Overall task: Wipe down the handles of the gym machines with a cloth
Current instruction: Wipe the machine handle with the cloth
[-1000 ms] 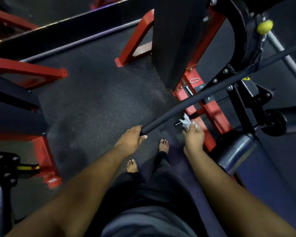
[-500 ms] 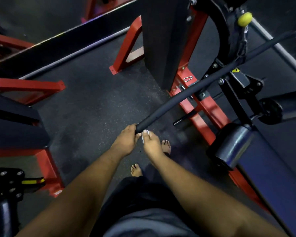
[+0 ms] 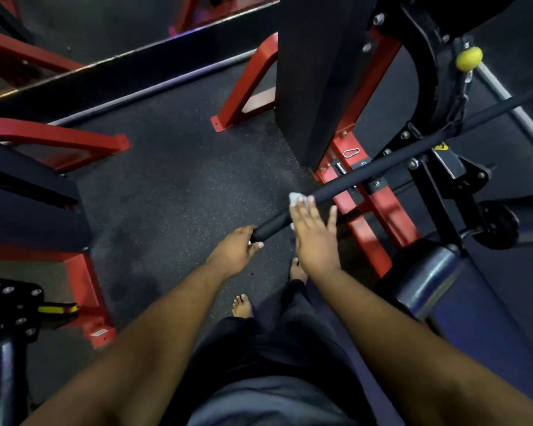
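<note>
Left hand (image 3: 236, 252) wraps the near end of the black bar handle (image 3: 345, 187), fingers curled round the end cap, thumb underneath. Right hand (image 3: 313, 230) lies flat on top of the bar just up from the left, fingers straight and spread, thumb out to the side. White cloth (image 3: 296, 198) is pinned between that palm and the handle; a corner shows past the fingertips and a sliver at the hand's left edge. The hand isn't gripping it, just pressing it on. The handle runs diagonally from lower centre up to the right, passing in front of the red machine frame (image 3: 379, 210) and into the black pivot bracket (image 3: 437, 161). A yellow knob (image 3: 468, 58) sits on the black arm above the bracket. A silver carabiner (image 3: 351, 153) lies on the red base beside the black weight-stack column (image 3: 323, 72). A dark padded seat (image 3: 450, 290) is to the right of the right forearm. Bare feet (image 3: 242, 305) stand on speckled black rubber floor (image 3: 173, 192), dark trousers above them. More red-framed equipment (image 3: 56, 142) is off to the left, well apart from the hands. A black plate with bolts and yellow stripes (image 3: 16, 305) sits at the lower left.
</note>
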`<state>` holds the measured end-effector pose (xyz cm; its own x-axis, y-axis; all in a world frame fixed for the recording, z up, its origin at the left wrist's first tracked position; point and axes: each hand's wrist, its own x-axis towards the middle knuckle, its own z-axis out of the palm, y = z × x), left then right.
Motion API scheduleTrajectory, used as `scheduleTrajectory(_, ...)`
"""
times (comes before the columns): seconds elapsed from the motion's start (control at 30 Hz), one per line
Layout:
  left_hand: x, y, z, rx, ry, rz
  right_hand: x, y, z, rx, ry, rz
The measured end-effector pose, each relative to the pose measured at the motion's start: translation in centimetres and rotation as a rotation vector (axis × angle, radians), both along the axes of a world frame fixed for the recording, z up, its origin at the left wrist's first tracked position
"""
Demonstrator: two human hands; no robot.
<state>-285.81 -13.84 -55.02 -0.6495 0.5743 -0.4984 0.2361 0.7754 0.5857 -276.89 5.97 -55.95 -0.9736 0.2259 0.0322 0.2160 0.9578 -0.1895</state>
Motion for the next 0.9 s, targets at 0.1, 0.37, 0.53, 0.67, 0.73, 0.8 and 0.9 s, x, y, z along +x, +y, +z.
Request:
scheduleTrajectory(0.1,-0.4,0.1,-0.1,0.002,0.013,0.007,0.6,-2.9,-1.1,0.052,-0.01,0.19)
scheduleTrajectory(0.37,-0.5,-0.4,-0.4,0.025,0.004,0.031,-2.4,0.0,3.8,-0.282,0.119,0.049)
scheduleTrajectory(0.53,-0.4,-0.3,-0.3,0.028,-0.021,0.026,-4.8,2.2,3.6,0.046,-0.21,0.081)
scheduleTrajectory(0.67,0.0,-0.1,-0.4,0.036,0.012,0.05,-4.2,-2.4,3.1,0.0,-0.249,0.3)
scheduleTrajectory(0.73,0.0,-0.2,-0.6,0.039,0.019,0.051,-3.3,-4.3,2.3,-0.07,-0.187,0.362)
scheduleTrajectory(0.8,-0.1,-0.4,-0.7,0.049,0.01,0.041,-1.8,-5.0,1.5,-0.134,-0.054,0.411)
scheduleTrajectory(0.9,-0.2,-0.5,-0.3,0.061,0.011,0.068,1.7,-3.7,1.5,-0.469,0.079,0.268)
